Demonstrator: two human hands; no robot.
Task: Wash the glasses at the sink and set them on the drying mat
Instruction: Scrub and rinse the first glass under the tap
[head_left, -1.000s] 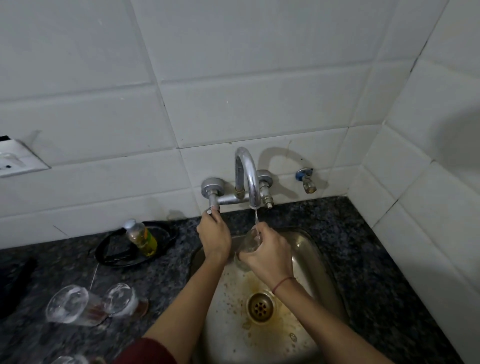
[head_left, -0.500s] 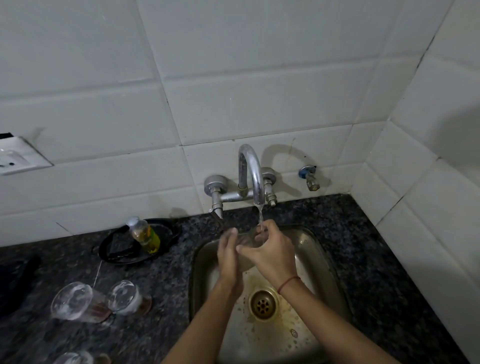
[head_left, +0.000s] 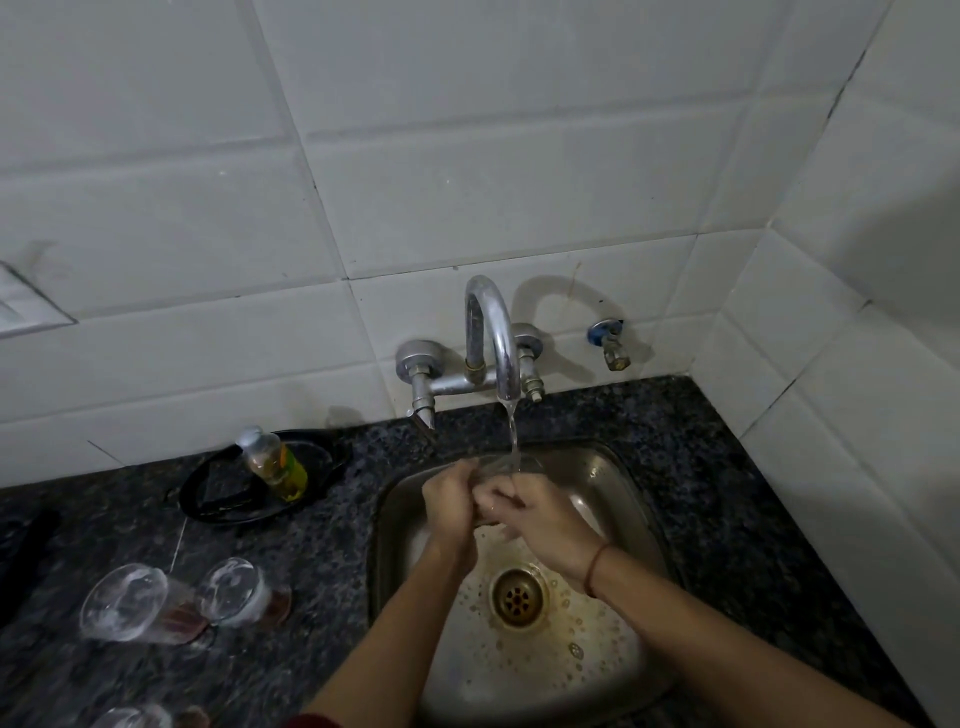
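Note:
A clear glass (head_left: 506, 463) sits under the running stream from the chrome tap (head_left: 493, 338), over the steel sink (head_left: 631, 499). My left hand (head_left: 451, 493) and my right hand (head_left: 540, 517) both grip it, and they hide most of it. Two clear glasses (head_left: 124, 603) (head_left: 236, 590) stand on the dark counter to the left of the sink. A third glass (head_left: 130, 719) shows at the bottom edge. No drying mat can be made out.
A soap bottle (head_left: 272, 462) stands on a black dish (head_left: 208, 493) behind the glasses. The tap's left handle (head_left: 421, 410) points down over the sink's back rim. A wall valve (head_left: 608, 343) sits right of the tap. White tiled walls close the back and right.
My left hand left the tap's left handle and came down to grip the glass. The stream of water has grown stronger. Both hands now hold the glass under it.

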